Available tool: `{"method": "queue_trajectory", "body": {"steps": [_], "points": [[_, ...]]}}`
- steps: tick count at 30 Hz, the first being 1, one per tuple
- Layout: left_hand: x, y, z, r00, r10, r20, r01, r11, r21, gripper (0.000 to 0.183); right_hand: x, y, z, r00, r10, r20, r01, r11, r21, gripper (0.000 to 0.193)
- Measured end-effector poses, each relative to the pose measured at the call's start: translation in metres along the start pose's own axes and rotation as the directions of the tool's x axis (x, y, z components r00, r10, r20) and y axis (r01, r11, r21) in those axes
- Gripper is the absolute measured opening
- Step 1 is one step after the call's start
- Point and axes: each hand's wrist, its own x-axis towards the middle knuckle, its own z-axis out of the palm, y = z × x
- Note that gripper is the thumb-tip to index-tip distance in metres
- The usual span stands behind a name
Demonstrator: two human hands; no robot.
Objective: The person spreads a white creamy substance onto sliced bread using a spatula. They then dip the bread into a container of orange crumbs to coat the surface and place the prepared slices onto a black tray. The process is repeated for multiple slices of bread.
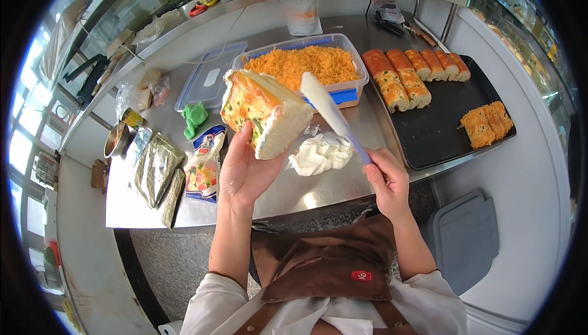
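My left hand is closed around a piece of golden bread flecked with green, holding it up above the steel table. White cream coats the side of the bread that faces right. In my right hand is a spatula with a pale purple handle. Its blade, smeared white, points up and to the left, close beside the bread's coated side; whether they touch I cannot tell. Beneath the spatula, a mound of white cream lies directly on the steel table.
Behind the bread stands a clear tub of orange shredded topping, its lid to the left. A black tray at right carries several bread rolls and some topping-coated pieces. Left lie a green cloth, a sauce pouch and seaweed packs.
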Motion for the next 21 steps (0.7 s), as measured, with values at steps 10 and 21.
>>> {"method": "queue_trajectory", "body": {"steps": [10, 21], "points": [[0.003, 0.001, -0.005, 0.990, 0.033, -0.137, -0.043, 0.997, -0.066, 0.055, -0.020, 0.012, -0.001, 0.985, -0.158, -0.070, 0.126, 0.934, -0.334, 0.027], [-0.001, 0.001, -0.002, 0.978, 0.143, -0.152, -0.104, 0.965, 0.241, 0.043, -0.020, 0.028, 0.007, 0.942, -0.325, -0.088, 0.259, 0.867, -0.426, 0.030]]}}
